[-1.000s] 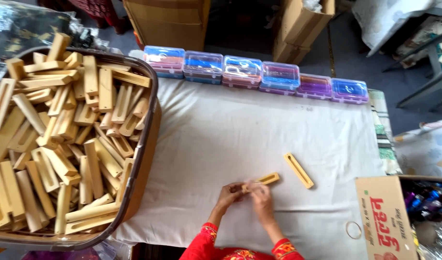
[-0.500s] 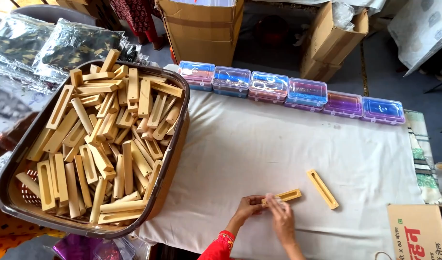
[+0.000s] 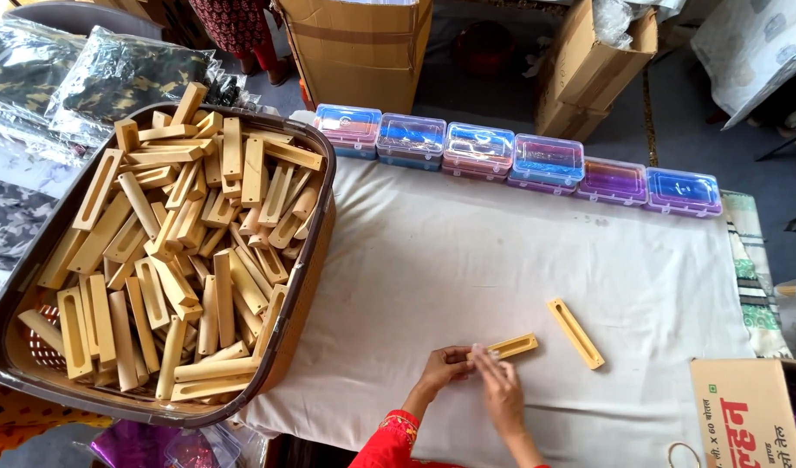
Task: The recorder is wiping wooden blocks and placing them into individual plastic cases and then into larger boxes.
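Both hands meet low on the white cloth-covered table [image 3: 467, 260]: your left hand [image 3: 441, 368] curls its fingers around the near end of a slotted wooden piece [image 3: 510, 347], and your right hand [image 3: 499, 392] pinches the same end from the other side, fingers pressed together on it. That piece lies flat on the cloth, its far end pointing up and to the right. A second slotted wooden piece [image 3: 575, 334] lies just beside it, apart and untouched.

For this step, I judge that you do best to keep the piece flat on the cloth so it cannot twist, hold it by its sides so the slot stays open to view, and keep your fingertips out of the groove.

To your left, the brown basket [image 3: 315, 186] is heaped with the same tan pieces lying at every angle. Along the far edge of the table stands a row of six clear plastic cases [image 3: 519, 160] with blue, pink and purple tints, each with a printed insert under its lid. Beyond them are brown cardboard cartons [image 3: 359, 48], closed. At your lower right, the corner of a cardboard box [image 3: 744, 416] shows red printing. Bags of camouflage-patterned fabric [image 3: 120, 78] lie at the upper left.
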